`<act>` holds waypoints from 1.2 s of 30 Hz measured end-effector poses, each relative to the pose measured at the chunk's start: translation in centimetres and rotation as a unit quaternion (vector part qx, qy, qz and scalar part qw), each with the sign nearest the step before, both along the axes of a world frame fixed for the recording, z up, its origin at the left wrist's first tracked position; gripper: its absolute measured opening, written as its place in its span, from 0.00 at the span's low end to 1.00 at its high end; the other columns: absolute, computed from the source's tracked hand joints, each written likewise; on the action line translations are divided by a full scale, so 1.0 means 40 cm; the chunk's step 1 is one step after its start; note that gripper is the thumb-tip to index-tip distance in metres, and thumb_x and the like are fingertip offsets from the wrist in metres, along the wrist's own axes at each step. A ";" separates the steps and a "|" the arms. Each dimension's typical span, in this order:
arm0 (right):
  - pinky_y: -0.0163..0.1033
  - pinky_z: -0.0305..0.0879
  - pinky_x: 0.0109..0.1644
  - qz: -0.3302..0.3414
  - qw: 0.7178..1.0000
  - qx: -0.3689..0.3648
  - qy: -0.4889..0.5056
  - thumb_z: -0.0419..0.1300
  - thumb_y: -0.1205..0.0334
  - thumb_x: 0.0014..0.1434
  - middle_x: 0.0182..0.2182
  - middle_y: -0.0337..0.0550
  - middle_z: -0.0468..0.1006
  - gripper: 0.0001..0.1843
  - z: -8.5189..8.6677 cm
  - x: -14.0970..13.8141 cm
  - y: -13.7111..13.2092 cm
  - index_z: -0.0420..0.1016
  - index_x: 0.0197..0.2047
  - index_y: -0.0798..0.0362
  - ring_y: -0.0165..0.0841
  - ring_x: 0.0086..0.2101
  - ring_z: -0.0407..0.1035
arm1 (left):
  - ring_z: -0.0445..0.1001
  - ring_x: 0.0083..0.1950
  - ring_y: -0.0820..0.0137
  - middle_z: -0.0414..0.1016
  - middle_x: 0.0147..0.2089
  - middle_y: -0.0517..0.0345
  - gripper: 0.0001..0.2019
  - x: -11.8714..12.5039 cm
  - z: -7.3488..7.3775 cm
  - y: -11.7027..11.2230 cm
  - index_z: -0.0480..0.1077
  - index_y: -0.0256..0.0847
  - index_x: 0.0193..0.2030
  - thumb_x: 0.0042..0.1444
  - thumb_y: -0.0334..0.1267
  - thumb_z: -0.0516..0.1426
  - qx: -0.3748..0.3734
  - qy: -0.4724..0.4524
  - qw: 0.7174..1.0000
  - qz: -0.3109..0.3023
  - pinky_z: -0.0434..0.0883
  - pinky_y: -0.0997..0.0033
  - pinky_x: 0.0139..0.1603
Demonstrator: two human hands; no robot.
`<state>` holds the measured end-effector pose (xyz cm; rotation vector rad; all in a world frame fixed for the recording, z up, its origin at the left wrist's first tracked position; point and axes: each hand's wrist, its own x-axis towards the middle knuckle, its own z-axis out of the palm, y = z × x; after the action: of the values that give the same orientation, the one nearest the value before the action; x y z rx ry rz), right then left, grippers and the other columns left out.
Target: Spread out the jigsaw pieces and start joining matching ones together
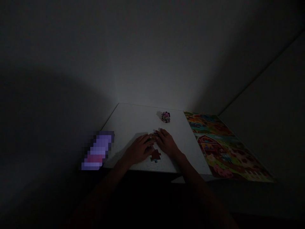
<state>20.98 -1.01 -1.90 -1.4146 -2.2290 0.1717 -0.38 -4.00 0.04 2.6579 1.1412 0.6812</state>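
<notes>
My left hand (140,149) and right hand (166,142): fingers at dark jigsaw piece (154,136), if grip is closed I cannot tell | brown-red jigsaw piece (155,155): on white table (133,121), nearer me | jigsaw-piece stack (166,117): beyond hands

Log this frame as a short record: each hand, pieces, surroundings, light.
left hand: fingers at partly hidden puzzle pieces; grip unclear
right hand: fingertips meeting the left's; grip unclear
puzzle piece: flat on the white table, nearer the front edge
piece stack: beyond the hands
farm picture sheet: on the right
pixelated object: on the left, unidentifiable
light: dim
</notes>
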 end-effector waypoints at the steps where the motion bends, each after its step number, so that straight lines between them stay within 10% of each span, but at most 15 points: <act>1: 0.57 0.53 0.69 -0.003 1.000 0.001 -0.004 0.46 0.54 0.70 0.62 0.53 0.69 0.25 -0.001 0.008 -0.010 0.67 0.64 0.55 0.45 0.65 0.56 | 0.59 0.70 0.60 0.63 0.69 0.53 0.17 0.001 0.000 0.000 0.69 0.48 0.60 0.67 0.44 0.53 0.000 0.005 1.000 0.004 0.61 0.52 0.68; 18: 0.70 0.40 0.68 -0.138 0.989 -0.048 -0.035 0.55 0.33 0.60 0.70 0.65 0.48 0.46 -0.014 -0.064 -0.269 0.57 0.71 0.56 0.59 0.69 0.38 | 0.68 0.61 0.49 0.69 0.63 0.40 0.20 -0.010 -0.014 -0.003 0.70 0.41 0.60 0.66 0.42 0.48 0.069 0.056 0.952 0.293 0.66 0.45 0.58; 36: 0.63 0.33 0.69 -0.153 0.979 -0.113 -0.070 0.45 0.43 0.69 0.71 0.58 0.48 0.34 0.022 -0.145 -0.038 0.56 0.71 0.54 0.52 0.70 0.39 | 0.60 0.69 0.46 0.63 0.67 0.35 0.22 -0.049 -0.064 -0.088 0.64 0.34 0.64 0.65 0.36 0.48 0.040 0.016 0.950 0.308 0.57 0.40 0.67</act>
<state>15.20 -2.52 -1.02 -1.9257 -2.1179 0.2334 -2.35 -7.53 -2.52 2.3598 2.0226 0.7821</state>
